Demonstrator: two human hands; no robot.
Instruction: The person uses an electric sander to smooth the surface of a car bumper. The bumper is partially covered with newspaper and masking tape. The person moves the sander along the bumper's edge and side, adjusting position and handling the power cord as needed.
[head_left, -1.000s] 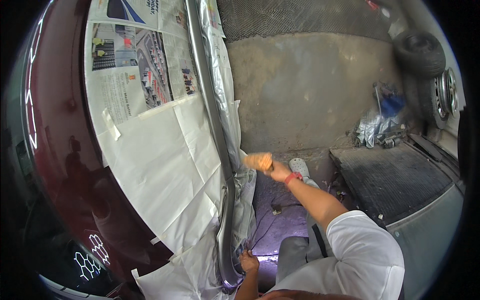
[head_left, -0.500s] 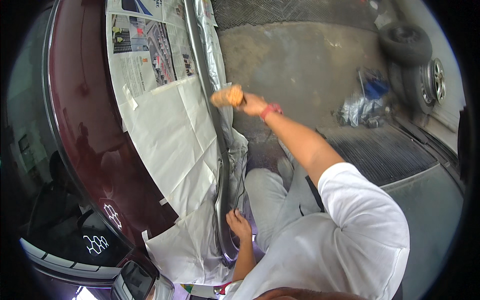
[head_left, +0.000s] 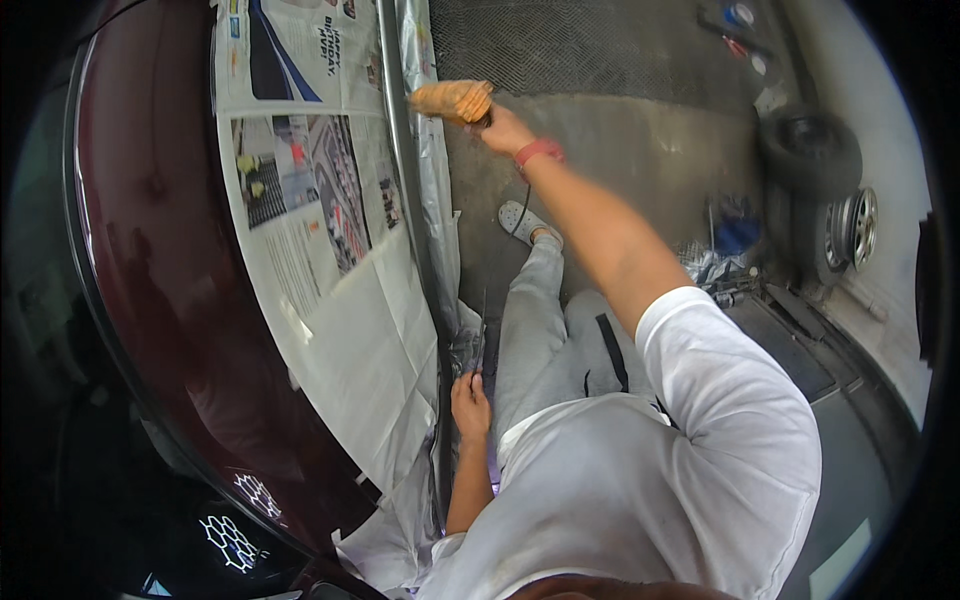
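Observation:
My right hand [head_left: 505, 130] is stretched forward, closed around the handle of a worn orange heat gun [head_left: 452, 100]. A dark cord [head_left: 524, 205] hangs from its grip. The nozzle points left, at the dark grey trim strip [head_left: 408, 150] running along the car's side. Nearer to me, my left hand [head_left: 470, 403] is low beside the same strip, its fingers pressed together. A thin dark line meets its fingertips, but what they hold cannot be made out. White masking paper and newspaper [head_left: 345, 335] cover the maroon car panel [head_left: 165, 260] left of the strip.
Silvery plastic sheeting [head_left: 436, 190] lines the strip's right side. My legs [head_left: 535, 320] and one clog [head_left: 528, 222] are beside it. At the right wall are a tyre [head_left: 812, 150], a wheel rim [head_left: 862, 228] and a blue item [head_left: 735, 228]. A grey panel [head_left: 850, 460] lies at right.
My view has moved forward along the car. The heat gun stays in my right hand, now farther ahead along the strip. My left hand has also moved forward, and my leg is stretched out.

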